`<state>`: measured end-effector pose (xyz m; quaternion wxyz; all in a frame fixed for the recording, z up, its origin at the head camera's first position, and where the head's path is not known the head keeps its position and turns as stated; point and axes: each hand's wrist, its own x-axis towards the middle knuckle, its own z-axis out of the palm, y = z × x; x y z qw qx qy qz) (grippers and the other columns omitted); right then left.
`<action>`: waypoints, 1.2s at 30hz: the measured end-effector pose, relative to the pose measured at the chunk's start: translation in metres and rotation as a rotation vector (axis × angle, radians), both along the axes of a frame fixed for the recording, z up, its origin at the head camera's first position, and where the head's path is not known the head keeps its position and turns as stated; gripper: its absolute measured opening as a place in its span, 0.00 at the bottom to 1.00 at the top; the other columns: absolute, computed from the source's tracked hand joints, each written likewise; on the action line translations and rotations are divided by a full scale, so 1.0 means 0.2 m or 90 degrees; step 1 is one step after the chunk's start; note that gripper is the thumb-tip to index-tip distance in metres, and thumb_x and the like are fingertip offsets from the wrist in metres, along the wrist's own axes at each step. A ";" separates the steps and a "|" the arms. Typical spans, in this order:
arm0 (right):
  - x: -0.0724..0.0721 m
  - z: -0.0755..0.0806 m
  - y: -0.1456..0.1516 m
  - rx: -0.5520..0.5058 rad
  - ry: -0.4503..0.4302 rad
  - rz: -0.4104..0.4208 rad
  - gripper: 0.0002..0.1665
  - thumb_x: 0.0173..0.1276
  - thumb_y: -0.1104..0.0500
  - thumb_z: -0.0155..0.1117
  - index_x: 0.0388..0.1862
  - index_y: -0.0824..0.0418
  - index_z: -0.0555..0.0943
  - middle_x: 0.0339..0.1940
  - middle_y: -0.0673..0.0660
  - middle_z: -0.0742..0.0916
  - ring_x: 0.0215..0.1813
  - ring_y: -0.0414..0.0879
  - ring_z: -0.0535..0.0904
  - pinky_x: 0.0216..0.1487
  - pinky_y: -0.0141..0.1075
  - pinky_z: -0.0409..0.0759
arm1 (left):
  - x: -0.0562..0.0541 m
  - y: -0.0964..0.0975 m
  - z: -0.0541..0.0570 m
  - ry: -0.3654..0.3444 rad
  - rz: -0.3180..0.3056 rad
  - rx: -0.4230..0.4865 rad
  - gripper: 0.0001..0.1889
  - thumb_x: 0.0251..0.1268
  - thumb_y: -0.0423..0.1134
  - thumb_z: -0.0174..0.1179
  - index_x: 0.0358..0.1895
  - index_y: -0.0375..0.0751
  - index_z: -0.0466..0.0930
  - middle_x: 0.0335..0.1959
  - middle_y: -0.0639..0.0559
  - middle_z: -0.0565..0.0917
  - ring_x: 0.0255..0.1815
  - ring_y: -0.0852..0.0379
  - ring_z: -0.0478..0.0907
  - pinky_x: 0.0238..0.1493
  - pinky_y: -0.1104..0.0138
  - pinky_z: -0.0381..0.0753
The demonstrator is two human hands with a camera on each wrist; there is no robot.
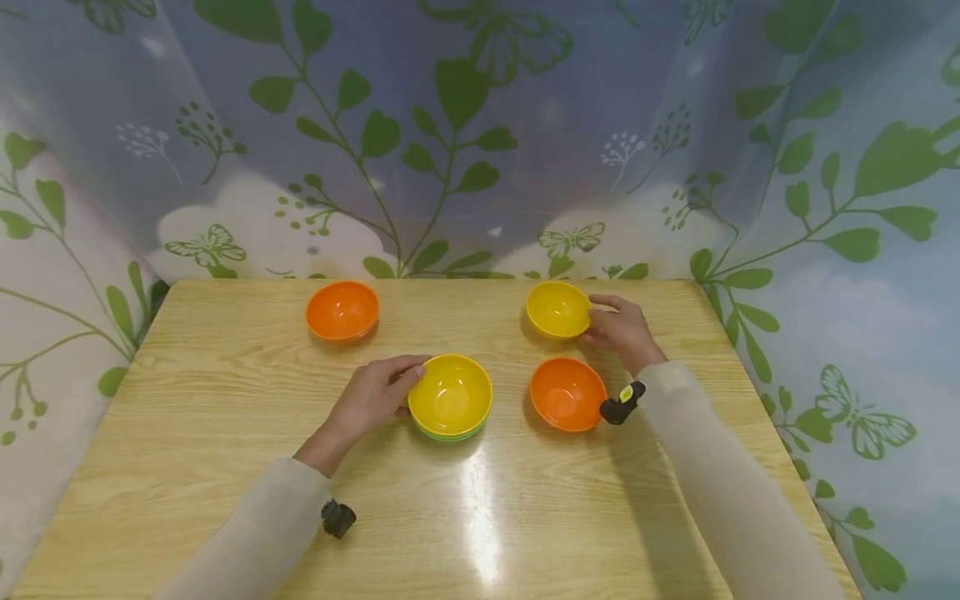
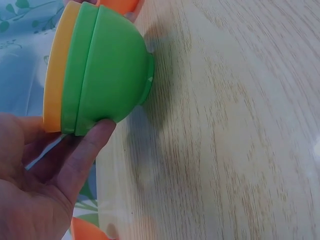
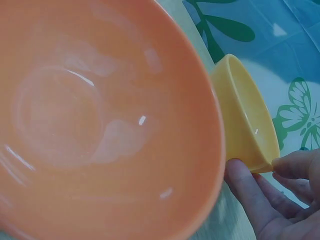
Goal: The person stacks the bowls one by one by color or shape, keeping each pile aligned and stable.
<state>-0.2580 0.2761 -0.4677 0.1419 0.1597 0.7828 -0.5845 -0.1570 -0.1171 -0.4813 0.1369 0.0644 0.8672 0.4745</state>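
Near the table's middle, my left hand grips the left side of a stack of bowls. A yellow bowl tops it, and two nested green bowls show beneath in the left wrist view. Whether the stack's foot touches the table, I cannot tell. At the back right, my right hand pinches the right edge of another yellow bowl, its fingers against the wall and rim. Just in front of that one, an orange bowl stands under my right wrist and fills much of the right wrist view.
A second orange bowl stands at the back left of the wooden table. Behind the table's far edge hangs a leaf-patterned cloth, which continues along both sides.
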 end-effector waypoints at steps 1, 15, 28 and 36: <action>0.00 0.00 0.00 -0.003 0.004 -0.006 0.34 0.88 0.59 0.54 0.88 0.61 0.63 0.79 0.71 0.77 0.43 0.36 0.86 0.66 0.40 0.88 | 0.00 0.00 0.00 0.001 -0.001 0.001 0.21 0.89 0.45 0.56 0.75 0.45 0.81 0.69 0.39 0.86 0.41 0.54 0.88 0.42 0.56 0.95; 0.02 0.04 -0.01 0.000 0.039 -0.038 0.31 0.86 0.61 0.57 0.83 0.63 0.71 0.74 0.72 0.81 0.35 0.36 0.89 0.60 0.41 0.92 | 0.01 -0.01 0.00 0.014 -0.022 0.023 0.22 0.89 0.44 0.56 0.77 0.47 0.79 0.71 0.40 0.84 0.58 0.46 0.88 0.45 0.58 0.95; 0.08 0.23 -0.06 0.052 0.106 0.048 0.30 0.85 0.63 0.58 0.82 0.62 0.73 0.71 0.71 0.84 0.39 0.38 0.91 0.52 0.39 0.93 | 0.02 -0.01 0.00 0.012 -0.022 0.038 0.21 0.89 0.43 0.55 0.77 0.46 0.79 0.72 0.39 0.83 0.60 0.45 0.88 0.46 0.58 0.95; 0.17 0.37 -0.13 0.048 0.131 0.119 0.30 0.84 0.62 0.58 0.82 0.58 0.74 0.70 0.69 0.86 0.54 0.51 0.93 0.53 0.42 0.94 | 0.02 -0.01 0.00 0.012 -0.018 0.031 0.21 0.89 0.44 0.55 0.77 0.47 0.80 0.71 0.40 0.85 0.57 0.48 0.88 0.46 0.58 0.95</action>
